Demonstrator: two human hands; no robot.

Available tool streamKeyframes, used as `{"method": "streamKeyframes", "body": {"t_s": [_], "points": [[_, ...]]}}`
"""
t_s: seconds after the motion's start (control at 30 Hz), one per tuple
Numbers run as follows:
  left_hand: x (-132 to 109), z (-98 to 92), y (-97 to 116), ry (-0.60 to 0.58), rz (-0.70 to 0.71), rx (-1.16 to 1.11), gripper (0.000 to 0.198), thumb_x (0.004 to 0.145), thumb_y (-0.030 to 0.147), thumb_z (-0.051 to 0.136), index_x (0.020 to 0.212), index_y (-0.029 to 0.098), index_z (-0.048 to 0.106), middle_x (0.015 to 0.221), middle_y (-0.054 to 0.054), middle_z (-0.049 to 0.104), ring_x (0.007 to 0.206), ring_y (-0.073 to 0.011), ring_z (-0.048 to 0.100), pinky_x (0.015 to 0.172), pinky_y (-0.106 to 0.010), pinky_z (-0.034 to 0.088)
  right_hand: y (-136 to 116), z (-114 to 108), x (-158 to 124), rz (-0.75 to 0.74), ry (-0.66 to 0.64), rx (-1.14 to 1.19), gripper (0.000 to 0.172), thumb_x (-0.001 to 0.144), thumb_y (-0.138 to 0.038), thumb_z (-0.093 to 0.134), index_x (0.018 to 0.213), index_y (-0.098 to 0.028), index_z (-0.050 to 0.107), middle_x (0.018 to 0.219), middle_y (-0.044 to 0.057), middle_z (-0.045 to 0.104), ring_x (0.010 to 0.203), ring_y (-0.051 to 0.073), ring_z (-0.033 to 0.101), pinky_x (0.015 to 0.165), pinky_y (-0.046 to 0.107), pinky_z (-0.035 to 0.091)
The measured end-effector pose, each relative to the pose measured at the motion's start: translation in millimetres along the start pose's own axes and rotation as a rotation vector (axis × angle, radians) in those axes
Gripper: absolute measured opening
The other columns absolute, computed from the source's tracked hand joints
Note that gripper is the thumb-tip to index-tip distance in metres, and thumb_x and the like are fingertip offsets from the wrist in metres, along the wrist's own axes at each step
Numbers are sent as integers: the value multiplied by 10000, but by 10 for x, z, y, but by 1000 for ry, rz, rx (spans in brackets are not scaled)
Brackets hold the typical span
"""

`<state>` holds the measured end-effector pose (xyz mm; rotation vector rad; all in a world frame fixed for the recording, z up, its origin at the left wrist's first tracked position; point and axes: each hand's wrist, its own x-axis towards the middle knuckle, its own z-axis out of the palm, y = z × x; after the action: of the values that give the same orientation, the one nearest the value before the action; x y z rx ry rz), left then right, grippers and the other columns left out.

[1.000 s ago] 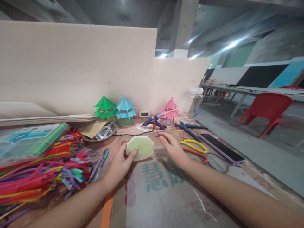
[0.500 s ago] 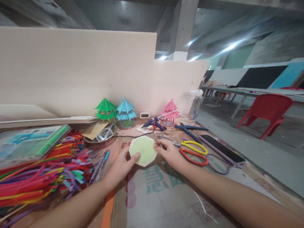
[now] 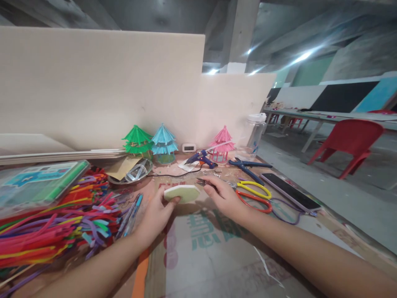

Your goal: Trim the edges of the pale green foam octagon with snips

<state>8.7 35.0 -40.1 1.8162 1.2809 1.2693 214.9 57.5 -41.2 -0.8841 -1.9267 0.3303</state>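
Note:
My left hand (image 3: 161,212) pinches a pale green octagonal piece (image 3: 182,193) with a white edge, thumb and fingers at its left side. The piece is tilted so that its face looks narrow. Close to its right edge, my right hand (image 3: 219,195) is closed around a thin dark pointed tool (image 3: 201,181); only the tip shows, and its kind is unclear. Scissors with yellow and red handles (image 3: 254,189) lie beside my right hand, their blades mostly hidden behind it. A sheet with green printed characters (image 3: 203,231) lies under both hands.
Green (image 3: 137,140), blue (image 3: 163,142) and pink (image 3: 223,142) small pavilions stand at the back. A glue gun (image 3: 201,158), pliers (image 3: 248,166), a phone (image 3: 290,192) and a bottle (image 3: 254,134) are right of centre. Pipe cleaners (image 3: 52,231) and a plastic case (image 3: 43,184) fill the left.
The octagonal piece has tipped from facing me to nearly edge-on. My right hand has come away from its right edge, and the dark tool's tip shows more clearly.

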Motion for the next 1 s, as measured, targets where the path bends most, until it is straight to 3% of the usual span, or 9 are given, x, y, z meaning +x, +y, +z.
{"method": "streamKeyframes", "body": {"t_s": [0.27, 0.47, 1.0], "points": [[-11, -6, 0, -18, 25, 36, 154, 784, 264, 528, 902, 169, 554, 961, -49, 636, 896, -185, 586, 749, -269, 451, -89, -117, 54, -207, -67, -227, 268, 902, -309, 441, 1024, -173, 637, 845, 79, 675, 782, 194, 609, 687, 306, 463], [-14, -5, -9, -24, 31, 51, 112, 796, 277, 510, 843, 178, 533, 817, -15, 595, 800, -168, 573, 718, -268, 447, -130, -102, 34, -211, -101, -280, 271, 907, -312, 440, 1026, -183, 647, 810, 68, 673, 755, 183, 602, 668, 285, 448], [-11, -2, -30, -9, 23, 76, 58, 778, 240, 511, 803, 187, 512, 766, 4, 585, 736, -153, 566, 661, -252, 446, -115, -106, 41, -302, -59, -330, 296, 923, -329, 417, 979, -186, 670, 801, 67, 687, 737, 181, 604, 630, 278, 440]]}}
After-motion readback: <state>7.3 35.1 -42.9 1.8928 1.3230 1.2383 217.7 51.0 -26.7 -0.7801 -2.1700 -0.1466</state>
